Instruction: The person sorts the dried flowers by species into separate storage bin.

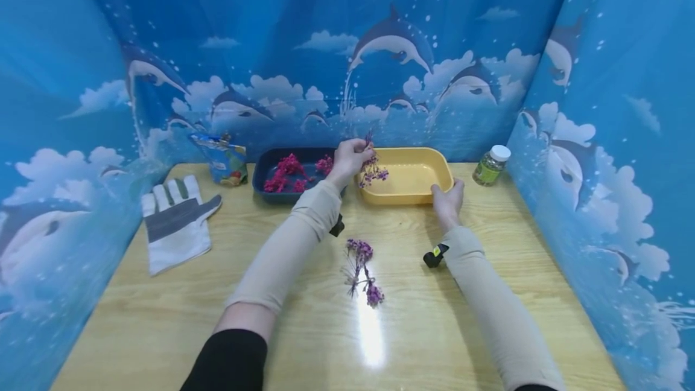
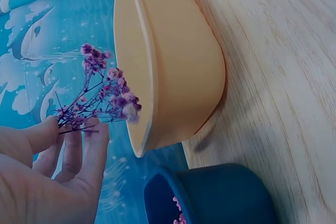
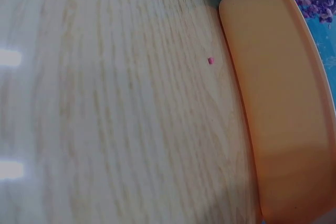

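A sprig of small purple dried flowers point(image 1: 373, 175) is pinched between the thumb and fingertips of my left hand point(image 1: 347, 160). In the left wrist view the sprig point(image 2: 107, 95) overlaps the rim of the yellow tray point(image 2: 184, 72). That left hand is over the gap between the yellow tray point(image 1: 402, 199) and a dark blue tray point(image 1: 277, 197). My right hand point(image 1: 448, 201) grips the yellow tray's front right corner, thumb at the rim. Pink flower clusters point(image 1: 288, 166) lie in the blue tray. More purple sprigs point(image 1: 358, 264) rest on the table in front.
A white and grey work glove point(image 1: 176, 222) lies at the left, with a blue pouch point(image 1: 225, 162) behind it. A white-capped jar point(image 1: 491, 166) stands at the back right. One pink crumb point(image 3: 211, 61) lies before the yellow tray. A dolphin-print curtain point(image 1: 304, 17) hangs behind the table.
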`<state>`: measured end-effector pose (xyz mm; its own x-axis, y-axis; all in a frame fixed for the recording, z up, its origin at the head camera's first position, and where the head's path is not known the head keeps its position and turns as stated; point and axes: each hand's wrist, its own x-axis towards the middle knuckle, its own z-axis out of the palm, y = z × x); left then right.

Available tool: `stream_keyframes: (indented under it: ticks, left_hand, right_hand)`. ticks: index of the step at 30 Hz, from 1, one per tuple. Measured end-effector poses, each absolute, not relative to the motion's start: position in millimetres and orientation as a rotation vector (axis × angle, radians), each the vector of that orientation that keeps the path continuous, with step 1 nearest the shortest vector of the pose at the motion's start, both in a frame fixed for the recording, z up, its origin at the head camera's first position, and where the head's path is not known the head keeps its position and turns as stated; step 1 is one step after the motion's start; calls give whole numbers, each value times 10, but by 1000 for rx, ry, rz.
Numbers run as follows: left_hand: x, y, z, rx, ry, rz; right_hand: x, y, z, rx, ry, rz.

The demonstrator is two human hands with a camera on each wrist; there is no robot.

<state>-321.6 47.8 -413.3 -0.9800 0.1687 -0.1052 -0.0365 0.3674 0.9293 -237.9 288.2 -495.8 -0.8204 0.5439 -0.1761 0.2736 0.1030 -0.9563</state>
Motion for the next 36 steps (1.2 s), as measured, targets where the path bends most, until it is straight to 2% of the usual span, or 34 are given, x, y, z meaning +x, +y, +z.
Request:
stream_keyframes:
  ticks: [8,20,36]
  left_hand:
    - [-3242,550,-4180,32,2356,1734]
    - [-3241,559,-4330,49,2417,1598]
    - [-3279,278,-4283,83,2586,1559]
  right_hand:
    - [-2389,2891,-4994,-808,-2161,1784]
    - [-2396,2907,-5006,-816,-2179,1790]
    - [-2412,2899,-5002,-789,-2158,1747]
